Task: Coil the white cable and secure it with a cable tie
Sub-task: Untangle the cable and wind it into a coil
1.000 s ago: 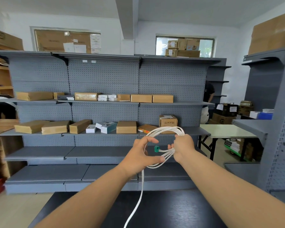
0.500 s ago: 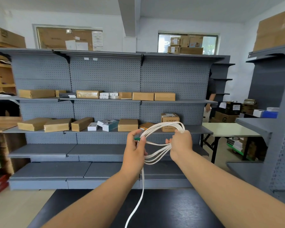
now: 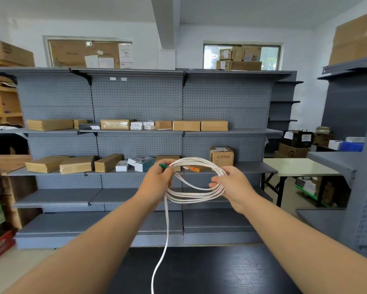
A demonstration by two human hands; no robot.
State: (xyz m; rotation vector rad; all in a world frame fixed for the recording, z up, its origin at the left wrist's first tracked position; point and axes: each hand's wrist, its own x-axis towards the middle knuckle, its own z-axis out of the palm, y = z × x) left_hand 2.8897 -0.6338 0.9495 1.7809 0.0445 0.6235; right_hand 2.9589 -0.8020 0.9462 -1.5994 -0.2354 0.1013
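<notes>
The white cable (image 3: pixel 194 195) is wound into several loops held up in the air between both hands. My left hand (image 3: pixel 158 180) grips the left side of the coil, and a small green tip (image 3: pixel 163 165) sticks out above its fingers. My right hand (image 3: pixel 231 183) holds the right side of the loops with thumb and fingers. A loose tail of the cable (image 3: pixel 165 240) hangs from the coil down past the black table (image 3: pixel 220 272) edge at the bottom. I see no separate cable tie for certain.
Grey pegboard shelving (image 3: pixel 136 98) with cardboard boxes (image 3: pixel 221 155) stands straight ahead. A light folding table (image 3: pixel 299 166) is at the right, beside another grey shelf unit (image 3: pixel 352 158). A person (image 3: pixel 6 139) bends at far left.
The hands have moved apart and spread the coil wider. My left hand shifted left and up with the green tip; the loops now hang flatter between the hands.
</notes>
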